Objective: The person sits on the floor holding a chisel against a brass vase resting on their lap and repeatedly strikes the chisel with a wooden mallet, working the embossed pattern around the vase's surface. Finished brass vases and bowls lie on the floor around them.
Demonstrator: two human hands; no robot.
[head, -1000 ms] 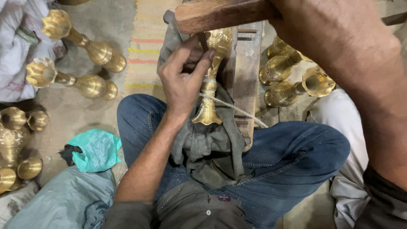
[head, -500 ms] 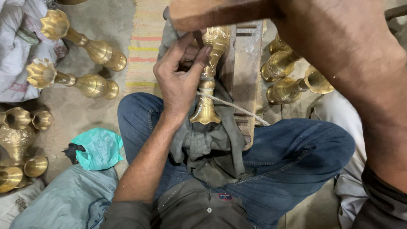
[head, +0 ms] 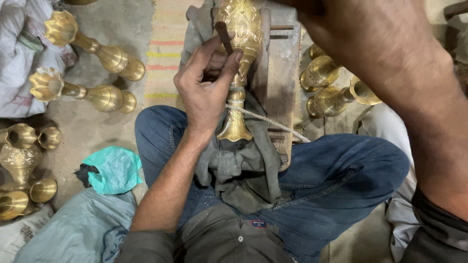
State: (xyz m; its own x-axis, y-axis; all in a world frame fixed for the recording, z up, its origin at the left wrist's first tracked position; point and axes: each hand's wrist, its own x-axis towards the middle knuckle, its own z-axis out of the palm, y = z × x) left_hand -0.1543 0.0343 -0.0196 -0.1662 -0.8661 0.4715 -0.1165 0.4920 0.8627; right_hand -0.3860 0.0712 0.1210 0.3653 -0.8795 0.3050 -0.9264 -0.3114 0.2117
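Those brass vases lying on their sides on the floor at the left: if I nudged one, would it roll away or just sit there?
The brass vases would probably roll, since the bodies look round and lie sideways on a bare floor. They would likely curve, not run straight: the fluted mouth is wider than the neck. Being metal, each probably feels stiff and heavy.
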